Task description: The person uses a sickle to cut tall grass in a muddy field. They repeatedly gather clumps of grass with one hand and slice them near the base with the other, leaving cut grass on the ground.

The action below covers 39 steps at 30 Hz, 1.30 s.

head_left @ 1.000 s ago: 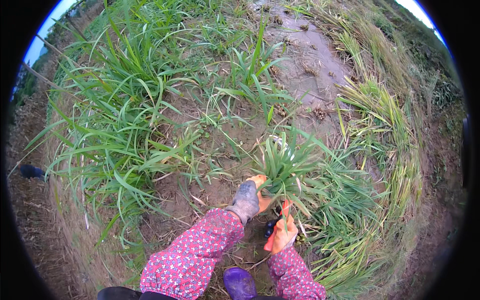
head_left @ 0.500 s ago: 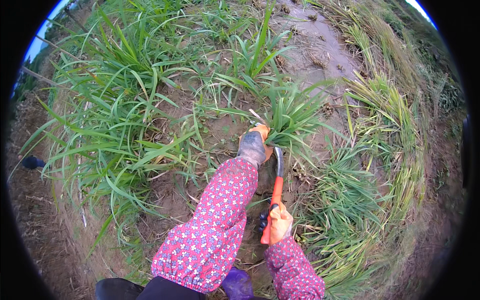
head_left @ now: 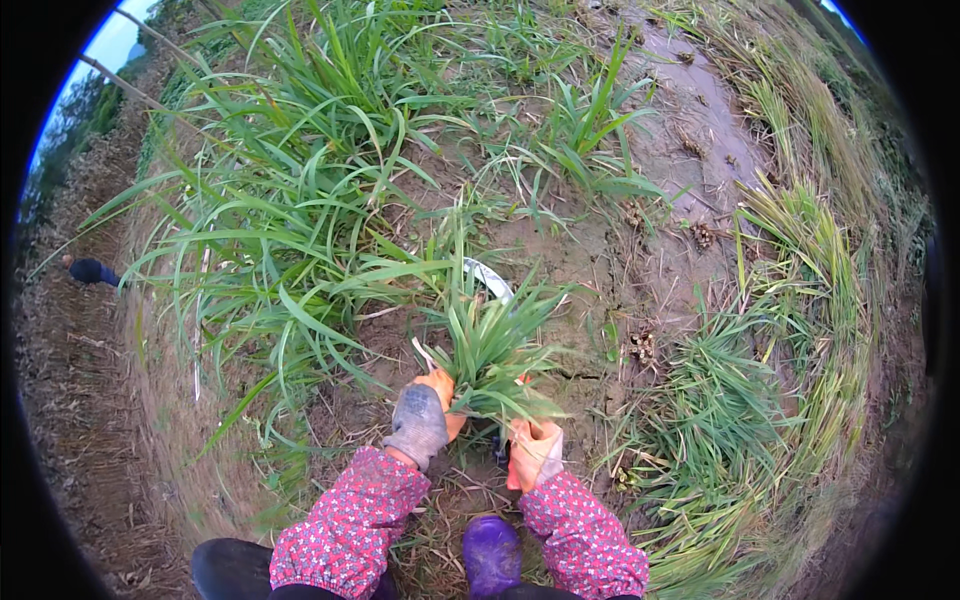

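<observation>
Grass bunch [head_left: 505, 345] grasped by left hand [head_left: 427, 416], sickle [head_left: 482, 272] held by right hand [head_left: 537, 449].
The bunch is seen over muddy ground [head_left: 565, 255], just beyond the gloved hands. The red handle [head_left: 514, 474] is enclosed by the right hand, and the curved blade [head_left: 496, 284] is shown behind the bunch. Laid grass [head_left: 720, 400] is seen on the right side, and a purple boot [head_left: 492, 557] is seen between the floral sleeves [head_left: 350, 525].

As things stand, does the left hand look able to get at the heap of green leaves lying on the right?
Probably not: the left hand is holding a leafy bunch, and the right hand, with the sickle, is between it and the heap.
</observation>
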Available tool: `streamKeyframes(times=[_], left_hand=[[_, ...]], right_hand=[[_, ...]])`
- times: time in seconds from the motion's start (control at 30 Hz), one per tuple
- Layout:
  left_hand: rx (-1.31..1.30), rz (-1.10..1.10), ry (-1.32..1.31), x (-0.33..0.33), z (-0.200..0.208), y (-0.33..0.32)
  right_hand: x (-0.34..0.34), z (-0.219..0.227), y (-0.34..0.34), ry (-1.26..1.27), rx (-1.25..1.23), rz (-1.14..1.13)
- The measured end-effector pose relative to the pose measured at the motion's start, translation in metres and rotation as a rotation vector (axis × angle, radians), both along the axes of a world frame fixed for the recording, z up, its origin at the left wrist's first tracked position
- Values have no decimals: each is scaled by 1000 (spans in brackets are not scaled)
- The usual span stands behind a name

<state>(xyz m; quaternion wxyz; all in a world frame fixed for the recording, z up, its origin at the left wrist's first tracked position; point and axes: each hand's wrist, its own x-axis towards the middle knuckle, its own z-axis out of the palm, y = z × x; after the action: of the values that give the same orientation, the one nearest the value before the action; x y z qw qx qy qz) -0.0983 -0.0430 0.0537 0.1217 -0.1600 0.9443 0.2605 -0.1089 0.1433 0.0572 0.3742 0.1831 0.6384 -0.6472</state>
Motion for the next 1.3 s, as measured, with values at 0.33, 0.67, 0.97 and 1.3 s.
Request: streamKeyframes(times=[0.33,0.67,0.97,1.3], left_hand=[[91,453,6,-97,-26,-60],[-320,41,-160,-96,19,-19],[38,-79,-167,-9,18,18],[-67,277,453,-126,2,-61]], right_hand=[[0,-6,-25,149,-45,46],[40,33,-5,-13,-105,-105],[77,68,48,-74,42,-116],[-31,7,-57,218,-42,-60]])
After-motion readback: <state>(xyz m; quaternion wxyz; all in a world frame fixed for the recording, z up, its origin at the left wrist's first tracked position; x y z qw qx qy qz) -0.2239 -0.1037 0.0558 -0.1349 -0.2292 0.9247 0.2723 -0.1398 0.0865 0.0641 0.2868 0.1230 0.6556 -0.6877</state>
